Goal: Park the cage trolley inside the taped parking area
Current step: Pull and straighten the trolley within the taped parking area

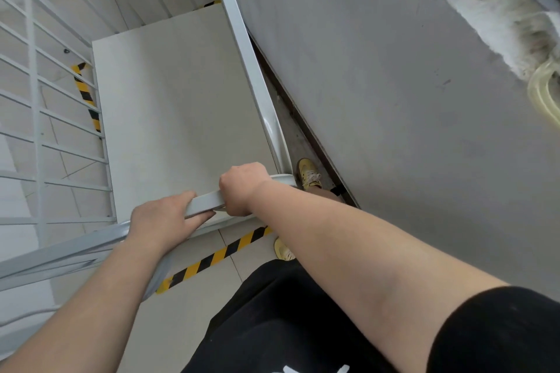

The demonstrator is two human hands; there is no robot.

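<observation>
Trolley (181,106) wheels hidden under its white base; far end & left bars cut off at frame edge. Tape (218,256), yellow/black, shows only in bits: one strip below the near rail, another left of the base, rest covered. Right hand (242,186) curls round the top rail near the corner, fingertips out of sight. Left hand (163,218) grips same rail just beside it, thumb under, fingers together over the top. Wall on right.

A pale tiled floor (194,309) carries black-and-yellow striped tape (212,260) marking a parking area. The cage trolley (181,106) stands on it, a second tape strip (86,94) visible through its bars
</observation>
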